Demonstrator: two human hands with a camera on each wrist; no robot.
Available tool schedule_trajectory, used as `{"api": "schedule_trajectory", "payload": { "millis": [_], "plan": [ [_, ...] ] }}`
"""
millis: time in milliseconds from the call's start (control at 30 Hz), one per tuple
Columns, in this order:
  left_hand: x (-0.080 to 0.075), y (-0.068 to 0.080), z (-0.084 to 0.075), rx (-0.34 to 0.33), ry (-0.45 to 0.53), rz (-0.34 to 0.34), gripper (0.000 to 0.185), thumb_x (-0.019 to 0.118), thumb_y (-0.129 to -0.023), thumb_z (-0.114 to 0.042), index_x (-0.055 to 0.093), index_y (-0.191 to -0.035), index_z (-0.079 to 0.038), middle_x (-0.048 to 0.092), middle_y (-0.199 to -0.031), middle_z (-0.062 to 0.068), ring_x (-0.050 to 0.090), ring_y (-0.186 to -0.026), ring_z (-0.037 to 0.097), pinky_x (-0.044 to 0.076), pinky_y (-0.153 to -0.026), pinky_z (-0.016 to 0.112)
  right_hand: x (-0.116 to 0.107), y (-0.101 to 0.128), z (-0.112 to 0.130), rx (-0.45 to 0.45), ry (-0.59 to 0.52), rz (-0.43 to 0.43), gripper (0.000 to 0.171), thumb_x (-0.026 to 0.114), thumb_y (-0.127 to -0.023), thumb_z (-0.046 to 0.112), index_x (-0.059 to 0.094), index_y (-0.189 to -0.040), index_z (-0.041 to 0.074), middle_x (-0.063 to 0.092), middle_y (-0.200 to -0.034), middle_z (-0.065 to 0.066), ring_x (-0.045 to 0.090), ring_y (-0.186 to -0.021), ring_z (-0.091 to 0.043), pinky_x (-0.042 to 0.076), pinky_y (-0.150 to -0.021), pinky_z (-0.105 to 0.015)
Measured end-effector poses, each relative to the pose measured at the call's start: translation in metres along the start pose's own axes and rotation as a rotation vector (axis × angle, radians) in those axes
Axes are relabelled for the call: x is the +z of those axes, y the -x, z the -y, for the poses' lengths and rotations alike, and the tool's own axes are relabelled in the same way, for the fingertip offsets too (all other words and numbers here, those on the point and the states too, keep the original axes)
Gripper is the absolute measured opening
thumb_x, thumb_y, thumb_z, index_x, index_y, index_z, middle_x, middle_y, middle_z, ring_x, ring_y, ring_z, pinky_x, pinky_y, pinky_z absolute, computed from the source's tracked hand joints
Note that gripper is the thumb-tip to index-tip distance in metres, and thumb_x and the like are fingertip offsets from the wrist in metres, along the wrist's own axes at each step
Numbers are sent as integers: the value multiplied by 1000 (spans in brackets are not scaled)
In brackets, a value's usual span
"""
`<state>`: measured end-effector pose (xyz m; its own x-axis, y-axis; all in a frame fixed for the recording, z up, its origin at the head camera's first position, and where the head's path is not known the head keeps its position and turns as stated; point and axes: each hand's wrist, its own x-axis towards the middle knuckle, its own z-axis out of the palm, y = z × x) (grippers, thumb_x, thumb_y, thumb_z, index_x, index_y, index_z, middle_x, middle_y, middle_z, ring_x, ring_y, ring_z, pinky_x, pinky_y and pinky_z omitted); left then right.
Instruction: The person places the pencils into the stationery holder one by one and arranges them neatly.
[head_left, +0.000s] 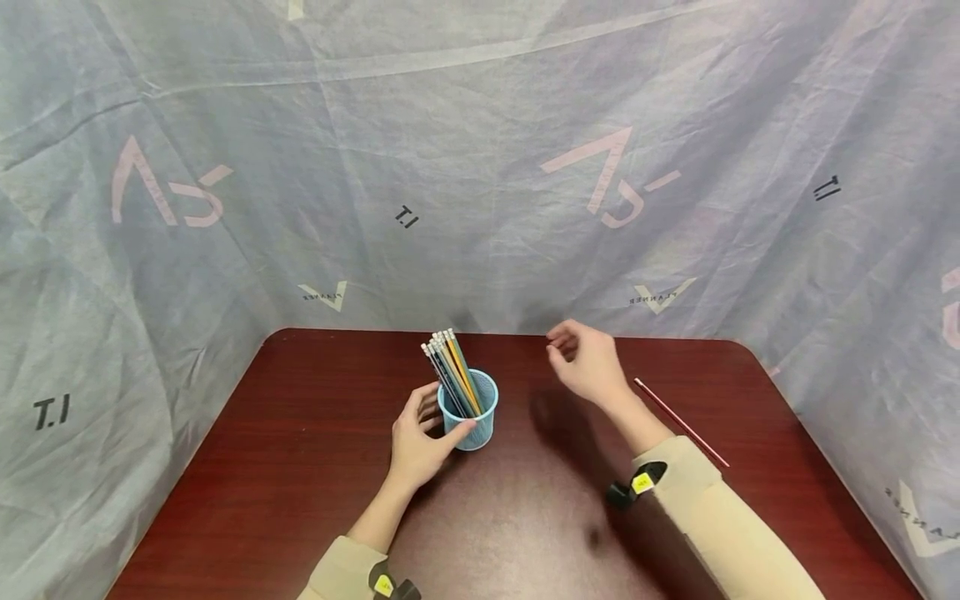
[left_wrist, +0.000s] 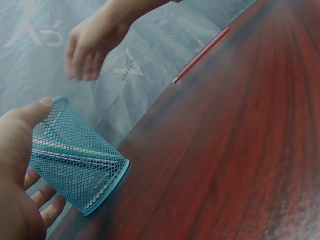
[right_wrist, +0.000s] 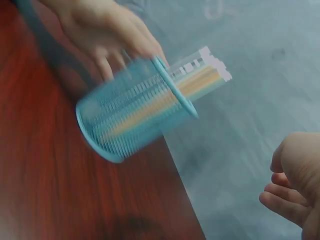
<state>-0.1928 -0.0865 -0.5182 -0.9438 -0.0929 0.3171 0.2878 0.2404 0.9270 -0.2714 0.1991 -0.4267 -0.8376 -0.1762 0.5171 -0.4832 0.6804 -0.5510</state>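
A light-blue mesh pencil cup (head_left: pixel 477 432) stands upright on the table, holding several pencils (head_left: pixel 454 372) that lean left with their eraser ends up. Around the cup's left side curves my left hand (head_left: pixel 415 443), its thumb at the near rim and its fingers along the far side. In the left wrist view that thumb touches the rim of the mesh cup (left_wrist: pixel 82 165). To the right of the cup, raised above the table, is my right hand (head_left: pixel 591 364), fingers loosely bent and nothing in them. The right wrist view shows the pencils (right_wrist: pixel 200 80) sticking out past the rim.
A single red pencil (head_left: pixel 681 422) lies diagonally on the right part of the dark red wooden table (head_left: pixel 300 467), beside the right forearm. Grey printed cloth (head_left: pixel 480 167) hangs behind the table and along both sides.
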Motion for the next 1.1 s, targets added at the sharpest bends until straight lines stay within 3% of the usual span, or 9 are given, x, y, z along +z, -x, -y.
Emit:
{"api": "schedule_trajectory", "payload": {
  "millis": [233, 467, 733, 1100],
  "plan": [
    [0, 0, 0, 2, 7, -2, 73, 97, -78, -20, 61, -142, -11, 73, -131, 12, 71, -122, 28, 63, -99, 47, -39, 14, -52, 66, 122, -39, 10, 71, -91, 5, 74, -100, 6, 79, -86, -11, 77, -75, -25, 62, -69, -32],
    [0, 0, 1, 13, 20, -1, 73, 97, -78, -18, 61, -141, -10, 74, -130, 13, 72, -121, 29, 63, -99, 47, -64, 41, -91, 134, 208, -43, 9, 71, -90, 5, 73, -99, 6, 79, -86, -11, 77, -76, -27, 59, -69, -36],
    [0, 0, 1, 10, 10, -2, 74, 97, -78, -19, 61, -142, -11, 73, -132, 13, 71, -122, 29, 63, -99, 48, -75, 65, -114, 191, 267, 26, 13, 73, -90, 6, 73, -103, 1, 79, -89, -15, 76, -78, -30, 60, -70, -46],
    [0, 1, 0, -1, 10, 5, 73, 97, -79, -19, 61, -142, -12, 73, -132, 12, 71, -122, 28, 63, -100, 47, -74, 88, -133, 275, 332, 148, 21, 73, -90, 9, 75, -106, -5, 79, -94, -18, 75, -85, -34, 59, -77, -54]
  ]
}}
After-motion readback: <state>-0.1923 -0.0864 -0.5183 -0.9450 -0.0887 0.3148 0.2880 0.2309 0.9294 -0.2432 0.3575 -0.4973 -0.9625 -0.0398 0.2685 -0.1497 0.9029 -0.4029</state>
